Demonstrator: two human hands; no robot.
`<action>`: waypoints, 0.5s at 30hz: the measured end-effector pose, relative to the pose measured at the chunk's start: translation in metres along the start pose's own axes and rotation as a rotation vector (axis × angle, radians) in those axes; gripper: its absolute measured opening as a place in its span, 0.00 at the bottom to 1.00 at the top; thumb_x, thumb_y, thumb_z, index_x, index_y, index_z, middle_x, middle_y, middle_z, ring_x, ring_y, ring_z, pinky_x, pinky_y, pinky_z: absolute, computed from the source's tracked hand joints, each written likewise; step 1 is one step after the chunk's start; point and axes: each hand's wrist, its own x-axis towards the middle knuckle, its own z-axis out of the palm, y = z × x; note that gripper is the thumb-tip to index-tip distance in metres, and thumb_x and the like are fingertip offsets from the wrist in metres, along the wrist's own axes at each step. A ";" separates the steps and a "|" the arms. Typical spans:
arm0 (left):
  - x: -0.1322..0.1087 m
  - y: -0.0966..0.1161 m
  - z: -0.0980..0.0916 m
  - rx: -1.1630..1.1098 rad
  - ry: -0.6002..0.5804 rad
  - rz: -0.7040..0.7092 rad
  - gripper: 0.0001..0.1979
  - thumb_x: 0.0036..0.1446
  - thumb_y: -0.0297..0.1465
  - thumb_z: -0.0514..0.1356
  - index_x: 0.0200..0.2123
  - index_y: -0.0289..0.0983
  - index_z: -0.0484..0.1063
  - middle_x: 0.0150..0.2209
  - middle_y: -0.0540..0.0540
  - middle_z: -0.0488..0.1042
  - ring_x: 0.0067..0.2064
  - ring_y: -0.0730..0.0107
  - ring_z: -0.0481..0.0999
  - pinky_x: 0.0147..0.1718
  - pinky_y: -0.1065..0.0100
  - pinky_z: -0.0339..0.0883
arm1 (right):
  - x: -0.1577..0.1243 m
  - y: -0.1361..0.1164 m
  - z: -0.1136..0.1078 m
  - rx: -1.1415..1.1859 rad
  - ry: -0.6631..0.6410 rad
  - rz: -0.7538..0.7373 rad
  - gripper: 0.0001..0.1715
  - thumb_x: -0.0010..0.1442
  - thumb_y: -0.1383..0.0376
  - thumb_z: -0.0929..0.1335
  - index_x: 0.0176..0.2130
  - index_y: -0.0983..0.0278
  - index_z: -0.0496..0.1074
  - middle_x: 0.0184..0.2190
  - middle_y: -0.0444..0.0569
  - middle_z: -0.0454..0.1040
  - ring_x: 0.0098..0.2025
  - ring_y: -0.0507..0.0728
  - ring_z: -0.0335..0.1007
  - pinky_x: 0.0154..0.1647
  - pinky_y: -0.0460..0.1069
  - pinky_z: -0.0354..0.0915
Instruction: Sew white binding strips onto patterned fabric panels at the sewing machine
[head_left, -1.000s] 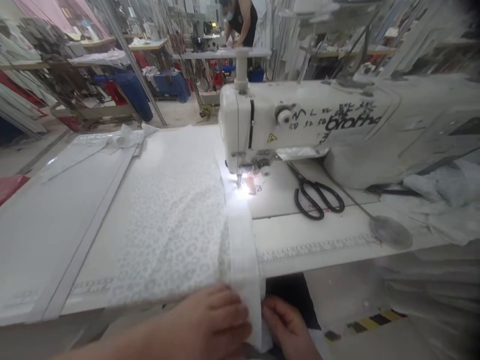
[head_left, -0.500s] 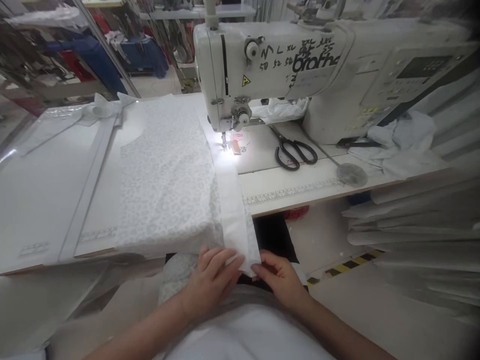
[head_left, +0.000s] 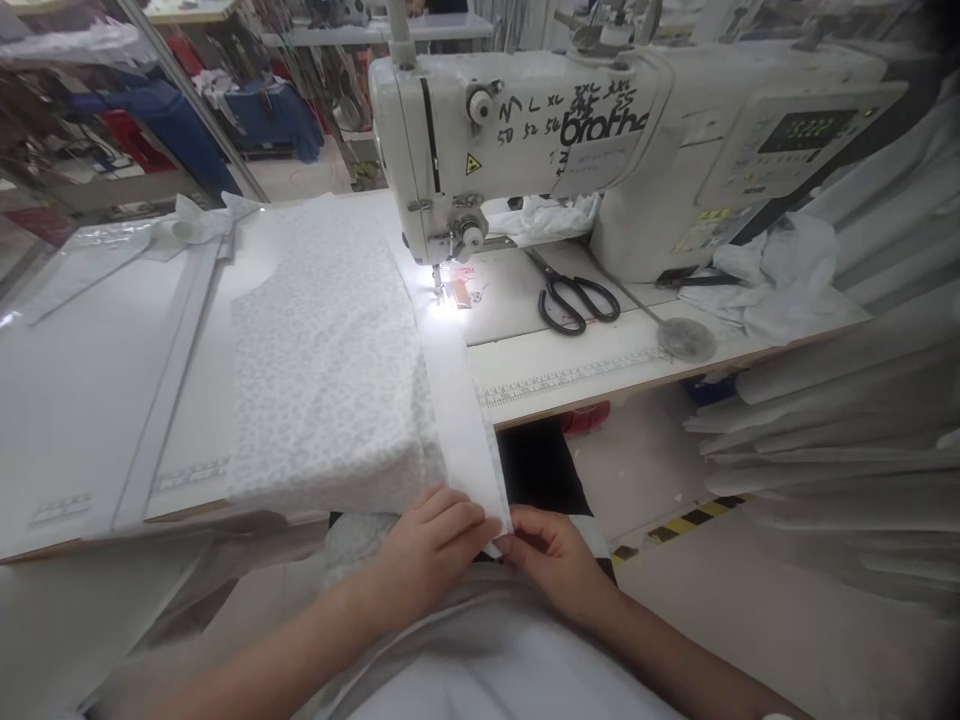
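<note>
A pale leopard-print fabric (head_left: pixel 322 370) lies over the table's left part and hangs past the front edge. Along its right side runs a plain white fabric strip (head_left: pixel 463 420), reaching from under the lit needle and presser foot (head_left: pixel 438 285) of the sewing machine (head_left: pixel 510 130) toward my body. At the strip's near end, my left hand (head_left: pixel 442 535) pinches it from the left, fingers bent over the cloth. My right hand (head_left: pixel 551 560) grips the right corner of the same end between thumb and fingers. Both hands are in front of the table edge, close together.
Black-handled scissors (head_left: pixel 577 300) lie right of the needle, beside a thin rod with a round flat grey end (head_left: pixel 686 340). A printed ruler (head_left: pixel 570 378) runs along the front edge. Crumpled white cloth (head_left: pixel 795 280) sits at the right, near hanging pale fabric (head_left: pixel 840 430).
The patterned fabric's edge beside the strip has been folded or drawn in, so less shows on the strip's right. My hands have come closer together. The whole view has shifted slightly.
</note>
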 end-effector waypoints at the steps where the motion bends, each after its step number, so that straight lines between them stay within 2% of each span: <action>1: -0.001 -0.001 0.001 0.003 -0.013 0.006 0.11 0.60 0.21 0.50 0.42 0.34 0.68 0.32 0.47 0.71 0.34 0.71 0.68 0.34 0.66 0.62 | 0.000 -0.001 0.000 0.012 -0.005 0.016 0.21 0.57 0.52 0.66 0.22 0.64 0.66 0.19 0.41 0.63 0.24 0.50 0.59 0.26 0.46 0.57; 5: -0.007 -0.005 0.005 0.006 -0.055 0.007 0.12 0.58 0.19 0.51 0.44 0.32 0.68 0.33 0.46 0.72 0.36 0.69 0.68 0.36 0.65 0.62 | 0.001 0.002 -0.001 0.117 -0.041 0.082 0.20 0.56 0.52 0.67 0.23 0.65 0.66 0.19 0.40 0.64 0.21 0.49 0.59 0.24 0.45 0.57; 8: -0.012 -0.004 0.008 0.011 -0.066 -0.007 0.14 0.57 0.21 0.53 0.46 0.33 0.67 0.36 0.45 0.73 0.40 0.67 0.69 0.41 0.62 0.62 | 0.003 0.006 -0.001 0.210 -0.068 0.137 0.20 0.55 0.53 0.68 0.23 0.65 0.67 0.19 0.40 0.65 0.20 0.48 0.58 0.23 0.44 0.56; 12: -0.014 -0.001 0.010 0.069 -0.017 -0.061 0.13 0.56 0.24 0.53 0.45 0.35 0.68 0.36 0.46 0.73 0.40 0.66 0.70 0.44 0.60 0.61 | 0.002 0.006 -0.003 0.260 -0.108 0.176 0.19 0.55 0.53 0.67 0.24 0.65 0.67 0.19 0.41 0.65 0.19 0.48 0.58 0.22 0.45 0.58; 14: -0.014 0.000 0.010 0.052 0.009 -0.064 0.11 0.58 0.22 0.51 0.43 0.35 0.68 0.34 0.46 0.73 0.38 0.68 0.70 0.41 0.63 0.63 | 0.000 0.000 -0.008 0.161 -0.109 0.107 0.18 0.59 0.56 0.63 0.23 0.65 0.66 0.19 0.42 0.64 0.20 0.49 0.59 0.23 0.45 0.59; 15: -0.013 0.001 0.010 0.030 0.008 -0.065 0.11 0.58 0.21 0.50 0.43 0.35 0.68 0.34 0.46 0.72 0.37 0.68 0.70 0.39 0.64 0.63 | -0.001 -0.003 -0.011 0.050 -0.069 0.013 0.16 0.60 0.59 0.62 0.24 0.64 0.66 0.21 0.43 0.64 0.22 0.50 0.60 0.24 0.46 0.60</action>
